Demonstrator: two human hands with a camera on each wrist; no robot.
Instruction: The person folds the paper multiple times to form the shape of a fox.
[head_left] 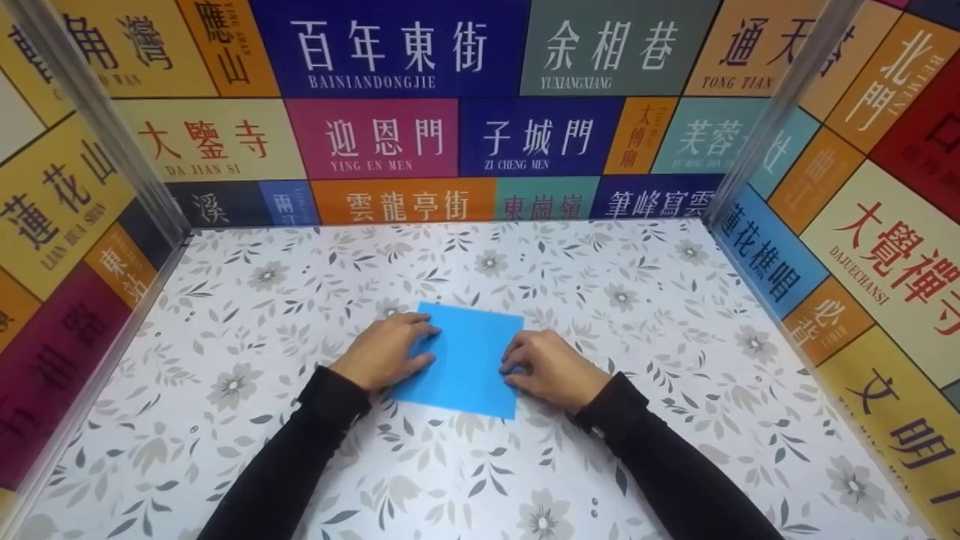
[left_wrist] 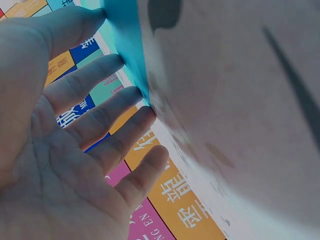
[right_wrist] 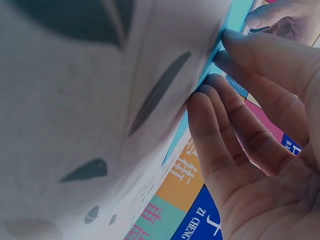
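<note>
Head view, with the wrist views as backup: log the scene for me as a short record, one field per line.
Sheet: blue, four-sided, lying on the table, turned slightly askew
Left hand: on the sheet's left side, fingers spread, tips touching it
Right hand: at the sheet's right edge, fingers bent; pinch or mere touch, cannot tell
Table: white, grey flower and leaf print
Sleeves: black, on both arms
Walls: coloured panels with lettering, back and both sides
</note>
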